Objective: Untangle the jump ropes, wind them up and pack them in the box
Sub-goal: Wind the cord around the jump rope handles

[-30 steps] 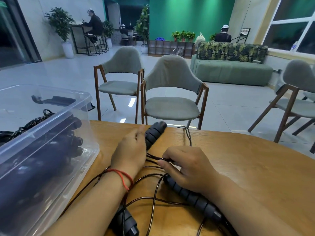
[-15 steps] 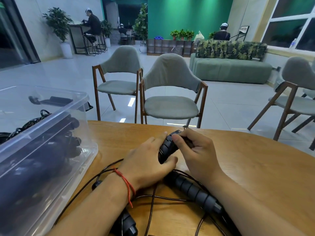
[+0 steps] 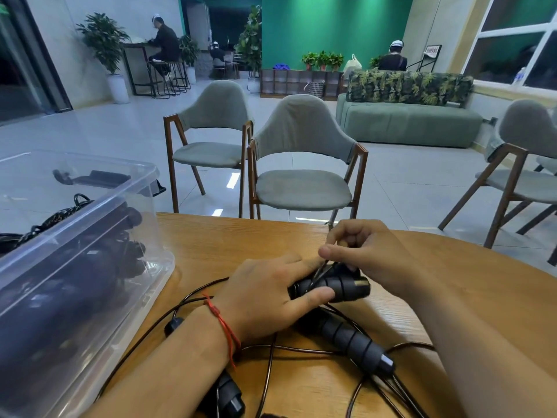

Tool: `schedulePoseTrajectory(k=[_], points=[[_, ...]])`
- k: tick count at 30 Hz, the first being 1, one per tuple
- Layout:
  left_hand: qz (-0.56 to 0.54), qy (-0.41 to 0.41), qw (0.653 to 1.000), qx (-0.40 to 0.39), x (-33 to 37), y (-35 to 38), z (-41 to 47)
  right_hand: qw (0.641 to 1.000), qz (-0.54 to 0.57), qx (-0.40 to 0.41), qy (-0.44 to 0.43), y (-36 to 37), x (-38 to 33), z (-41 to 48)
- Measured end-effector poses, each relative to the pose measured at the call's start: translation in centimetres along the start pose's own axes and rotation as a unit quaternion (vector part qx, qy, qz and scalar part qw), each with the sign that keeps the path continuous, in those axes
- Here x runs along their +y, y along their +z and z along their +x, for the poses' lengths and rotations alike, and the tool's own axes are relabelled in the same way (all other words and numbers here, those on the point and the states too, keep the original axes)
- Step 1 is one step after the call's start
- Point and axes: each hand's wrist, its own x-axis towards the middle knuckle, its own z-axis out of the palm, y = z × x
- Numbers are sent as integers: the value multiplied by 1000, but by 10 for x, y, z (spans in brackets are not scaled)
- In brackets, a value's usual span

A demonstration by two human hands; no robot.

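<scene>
Tangled jump-rope cord (image 3: 269, 366) sprawls on the surface (image 3: 226, 236) beside the clear box (image 3: 144, 254) (partly packed). Person's left hand (image 3: 271, 300) grip wraps 1 foam handle (image 3: 334, 286); right hand (image 3: 370, 254) grip pinches cord at its end. Risk: pulling tightens loops crossing under the left wrist, dragging the 2nd handle (image 3: 349, 339).

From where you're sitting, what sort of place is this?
Probably a lounge or shared break area of an office or café, not a home: a long green sofa, several matching grey chairs on open tiled floor, and a person seated at a high counter beside a potted plant.
</scene>
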Motion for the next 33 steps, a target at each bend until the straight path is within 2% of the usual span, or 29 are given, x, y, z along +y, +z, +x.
schedulePoseTrajectory(k=[4, 9, 14, 16, 19, 20, 21, 22, 23, 24, 26, 29, 33], points=[[-36, 19, 999, 23, 3, -4, -2, 1000, 18, -9, 1, 1, 3, -2], [-76, 25, 997, 4, 5, -6, -3, 998, 39, -36, -24, 4, 6, 5], [-86, 62, 994, 13, 1, -2, -3, 995, 62, -77, 3, 3, 21, 11], [-137, 75, 988, 23, 1, -1, -3, 994, 79, -81, 7, 4, 31, 16], [-261, 83, 960, 58, 3, -1, -4, 964, 188, -174, -67, 18, 40, 27], [-280, 80, 953, 81, 3, -2, -4, 969, 189, -156, -37, 22, 43, 29], [-292, 74, 948, 105, 2, -2, -4, 987, 118, -107, 0, 25, 43, 24], [-302, 60, 943, 125, 1, -2, -3, 1000, 25, -4, 16, 23, 48, 19], [-316, 40, 937, 141, 0, 0, -2, 997, -38, 74, 0, 22, 51, 16], [-333, 16, 930, 155, -1, 0, -1, 994, -26, 107, -6, 24, 52, 15], [-375, -26, 910, 175, -4, 1, 2, 995, 1, 88, -55, 33, 45, 9], [-429, -67, 881, 189, -10, -1, 4, 987, -111, 71, -87, 47, 39, 8], [-430, -105, 877, 188, -15, -1, 6, 978, -171, 79, -90, 50, 43, 10]])
